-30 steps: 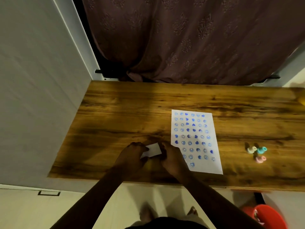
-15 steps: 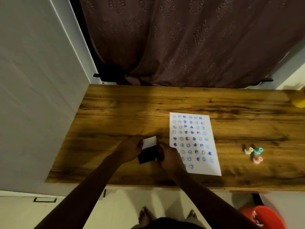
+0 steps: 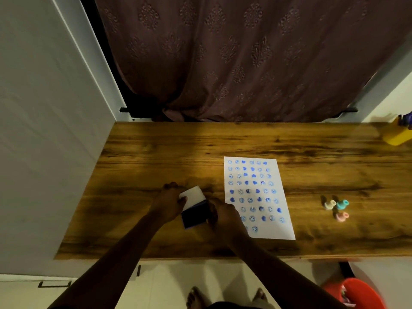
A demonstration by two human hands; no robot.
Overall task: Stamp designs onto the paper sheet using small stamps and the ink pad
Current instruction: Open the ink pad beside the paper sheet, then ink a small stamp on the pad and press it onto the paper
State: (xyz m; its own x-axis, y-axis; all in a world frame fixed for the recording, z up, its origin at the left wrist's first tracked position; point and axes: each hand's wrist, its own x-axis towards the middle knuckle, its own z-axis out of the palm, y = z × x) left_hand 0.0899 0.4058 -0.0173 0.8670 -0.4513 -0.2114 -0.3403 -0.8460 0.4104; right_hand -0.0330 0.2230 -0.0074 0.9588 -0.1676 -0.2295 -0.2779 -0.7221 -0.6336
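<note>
- Head view, looking down on a wooden table (image 3: pixel 156 152); a dark patterned curtain (image 3: pixel 245 59) hangs behind its far edge.
- Ink pad (image 3: pixel 195 214) sits on the table near the front edge, just left of the paper sheet. Case is open: white lid (image 3: pixel 192 197) hinged up on the far side, dark blue pad surface facing up and toward the camera.
- Pad's edges are turned slightly off the table's, near-left corner swung toward the front edge.
- Left hand (image 3: pixel 170 202) curled against the pad's left side, fingers wrapped on the white lid's edge, holding it.
- Right hand (image 3: pixel 223 216) closed around the pad's right side, fingers bent onto the case; its heel overlaps the sheet's near-left corner.
- Paper sheet (image 3: pixel 258 197) lies flat to the right of the pad, long axis running away from the person, the far end leaning a little to the left. Rows of blue smiley and heart prints cover most of it; the bottom row is only partly filled.
- Three small stamps well to the right of the sheet, clustered and close together: cream stamp (image 3: pixel 329 205), teal stamp (image 3: pixel 342 204), pink stamp (image 3: pixel 341 217). All lie tipped on their sides; print faces too small to read.
- Yellow bottle (image 3: pixel 396 134) at the far right corner of the table.
- Red bucket (image 3: pixel 354 293) on the floor below the right end; bare feet visible at the bottom of the view.
</note>
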